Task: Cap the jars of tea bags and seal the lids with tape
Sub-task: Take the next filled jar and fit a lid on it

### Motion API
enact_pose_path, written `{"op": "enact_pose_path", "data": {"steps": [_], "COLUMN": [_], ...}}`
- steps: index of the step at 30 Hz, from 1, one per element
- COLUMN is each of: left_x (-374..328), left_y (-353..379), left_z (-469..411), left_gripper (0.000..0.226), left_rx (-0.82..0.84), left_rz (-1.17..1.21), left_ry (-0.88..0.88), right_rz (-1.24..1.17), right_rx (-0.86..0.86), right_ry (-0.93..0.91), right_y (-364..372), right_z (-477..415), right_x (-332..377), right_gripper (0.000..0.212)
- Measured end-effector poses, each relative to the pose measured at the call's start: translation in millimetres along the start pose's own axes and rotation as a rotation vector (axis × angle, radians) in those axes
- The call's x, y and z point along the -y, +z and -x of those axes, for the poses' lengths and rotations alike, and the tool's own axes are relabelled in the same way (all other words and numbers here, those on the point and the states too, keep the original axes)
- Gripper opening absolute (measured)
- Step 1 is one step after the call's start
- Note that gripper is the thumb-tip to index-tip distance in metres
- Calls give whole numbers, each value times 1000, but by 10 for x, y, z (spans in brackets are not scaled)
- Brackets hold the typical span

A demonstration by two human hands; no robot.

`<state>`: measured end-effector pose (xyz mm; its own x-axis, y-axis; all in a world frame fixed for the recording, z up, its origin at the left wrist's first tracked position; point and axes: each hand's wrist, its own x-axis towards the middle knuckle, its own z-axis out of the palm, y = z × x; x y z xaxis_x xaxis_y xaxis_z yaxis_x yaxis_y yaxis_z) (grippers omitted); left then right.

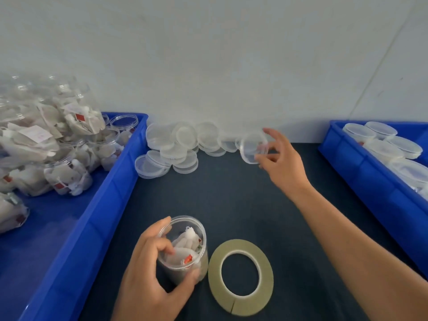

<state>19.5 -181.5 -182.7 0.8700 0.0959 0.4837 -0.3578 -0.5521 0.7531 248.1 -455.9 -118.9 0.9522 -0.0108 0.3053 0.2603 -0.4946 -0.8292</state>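
The left hand (pixel 148 269) grips an open jar (pixel 185 249) of tea bags, upright on the dark tabletop (pixel 243 200) close to the person. Its fingers (pixel 162 224) curl round the wall just under the rim, probably to steady the jar while leaving the mouth free for a cap. The right hand (pixel 282 163) is out near the back wall and pinches a clear lid (pixel 253 148) by its edge between thumb and fingertips. The lid is held just beside the heap of loose lids (pixel 176 147), apparently where lids are picked from. A roll of tape (pixel 266 279) lies flat, touching or nearly touching the jar, handy for sealing once the cap is on. The blue bin on the left (pixel 111 205) holds uncapped jars (pixel 67 177), and the blue bin on the right (pixel 361 172) holds capped ones (pixel 393 147), so work seems to pass from left to right.
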Motion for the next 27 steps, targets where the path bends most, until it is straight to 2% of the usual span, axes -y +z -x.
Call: {"op": "enact_pose_path", "data": {"steps": [2,4,5,7,10,13,16,18,19,20,22,24,27], "left_x": [-46,-169,-256,-432,-712,-849,-824,-747,-709,-670,-613,-595,-570], "left_y": [-57,-134,-168,-240,-364,-489,-573,-579,-558,-520,-417,-322,-228], "left_z": [56,63,48,-18,-176,-285,-324,-364,-392,-423,-467,-468,-461], "left_gripper": [71,110,121,126,124,111,102,99,97,95,92,91,88], "left_rx": [38,86,95,98,168,261,287,247,248,274,367,419,416], "left_rz": [31,-20,-66,-176,-385,-472,-481,-475,-479,-483,-494,-516,-599], "left_ry": [-39,-66,-59,25,140,181,126,40,-1,-30,-68,-89,-76], "right_rz": [-435,-669,-705,-767,-881,-948,-840,-501,-294,-123,41,42,17], "right_rx": [68,190,260,379,506,511,288,95,112,219,446,456,336], "right_ry": [131,228,258,282,311,335,256,158,128,111,92,5,-49], "right_y": [-37,-21,8,64,139,239,339,387,415,452,589,777,1017], "right_z": [461,903,1113,1502,1903,2078,2192,2232,2247,2264,2302,2342,2355], "right_x": [240,455,559,754,1016,1129,1063,875,770,701,619,602,657], "right_gripper": [74,63,53,42,40,37,23,24,35,54,90,99,91]}}
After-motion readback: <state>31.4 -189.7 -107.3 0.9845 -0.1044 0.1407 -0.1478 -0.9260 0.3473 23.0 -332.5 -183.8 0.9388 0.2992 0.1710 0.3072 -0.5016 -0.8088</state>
